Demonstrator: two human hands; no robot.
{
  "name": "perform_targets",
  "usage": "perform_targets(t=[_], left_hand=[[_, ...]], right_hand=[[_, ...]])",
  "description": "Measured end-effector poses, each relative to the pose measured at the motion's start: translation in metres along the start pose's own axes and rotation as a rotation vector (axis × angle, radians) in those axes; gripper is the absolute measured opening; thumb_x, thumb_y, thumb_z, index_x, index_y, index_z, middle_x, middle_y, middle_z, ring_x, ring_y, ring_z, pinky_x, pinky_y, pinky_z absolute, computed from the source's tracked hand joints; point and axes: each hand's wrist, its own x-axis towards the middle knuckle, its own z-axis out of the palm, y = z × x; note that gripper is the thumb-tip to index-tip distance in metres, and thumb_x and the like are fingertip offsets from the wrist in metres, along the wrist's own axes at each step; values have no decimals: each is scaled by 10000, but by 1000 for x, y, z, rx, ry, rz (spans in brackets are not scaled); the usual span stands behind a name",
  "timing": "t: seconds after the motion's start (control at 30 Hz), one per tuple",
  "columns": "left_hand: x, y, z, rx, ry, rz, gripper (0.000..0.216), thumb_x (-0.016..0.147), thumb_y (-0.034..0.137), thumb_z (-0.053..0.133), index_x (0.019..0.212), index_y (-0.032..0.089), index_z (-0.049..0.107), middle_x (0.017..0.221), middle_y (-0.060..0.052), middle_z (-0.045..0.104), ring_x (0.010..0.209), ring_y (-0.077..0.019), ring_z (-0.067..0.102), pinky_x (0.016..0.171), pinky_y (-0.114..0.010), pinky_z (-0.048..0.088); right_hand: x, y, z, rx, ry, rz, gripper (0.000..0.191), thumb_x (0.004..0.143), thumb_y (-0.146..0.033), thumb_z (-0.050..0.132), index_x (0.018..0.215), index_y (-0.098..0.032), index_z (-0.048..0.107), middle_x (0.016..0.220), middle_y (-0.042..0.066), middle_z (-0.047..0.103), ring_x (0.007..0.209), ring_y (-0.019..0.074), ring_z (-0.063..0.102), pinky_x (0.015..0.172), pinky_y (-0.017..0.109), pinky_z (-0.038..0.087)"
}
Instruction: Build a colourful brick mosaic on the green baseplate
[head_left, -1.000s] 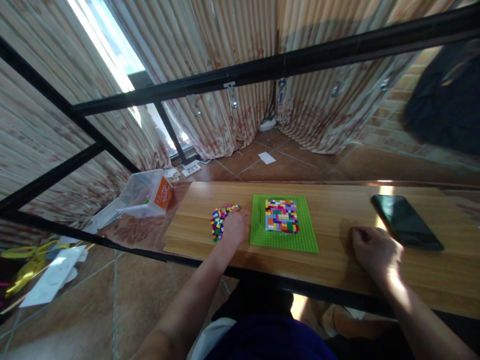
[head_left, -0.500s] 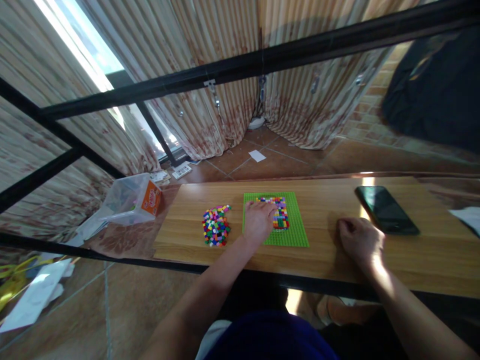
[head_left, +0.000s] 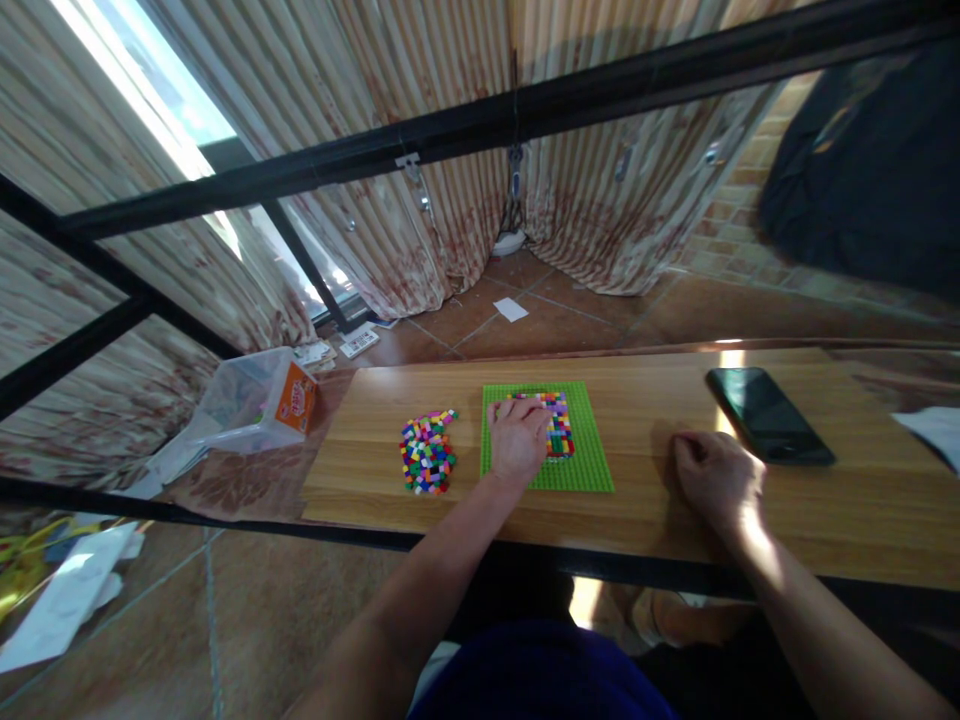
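Head view: left hand (head_left: pixel 517 440) lies palm-down, fingers together, on the studded green baseplate (head_left: pixel 585 470), covering the left part of the flat multicolour brick mosaic (head_left: pixel 559 425). Loose small plastic bricks (head_left: pixel 426 464) lie just left. Right hand (head_left: pixel 718 482) rests curled on the wood-grain table (head_left: pixel 825 510).

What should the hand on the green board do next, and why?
Probably press its fingers down on the near left part of the colourful brick patch. The left hand lies on the green baseplate over that part, while the loose brick pile sits apart to its left and the right hand rests on the wooden table.
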Motion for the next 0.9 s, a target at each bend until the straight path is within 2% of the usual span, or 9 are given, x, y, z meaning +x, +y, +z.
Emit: perform_targets(t=[0.27,0.53,0.9], left_hand=[[-9,0,-2,90,-26,100,293,987,208,478,1194,252,682,1287,-44,681,1158,-235,557,1002,-451,392],[-15,-3,8,146,66,210,317,1005,288,457,1195,150,671,1258,-100,680,1156,-256,570,1009,-435,464],[-18,0,9,234,8,213,372,1018,294,419,1265,110,629,1312,-134,638,1184,-266,540,1037,-433,442]], right_hand=[[0,3,2,-7,4,2,322,839,-377,502,842,-167,746,842,111,699,736,217,587,632,324,405],[-1,2,0,-32,-17,-1,330,860,-388,496,855,-165,738,851,110,697,726,207,578,642,315,402],[-1,2,-3,-49,-58,41,359,860,-415,494,878,-162,749,894,114,712,772,193,569,657,291,382]])
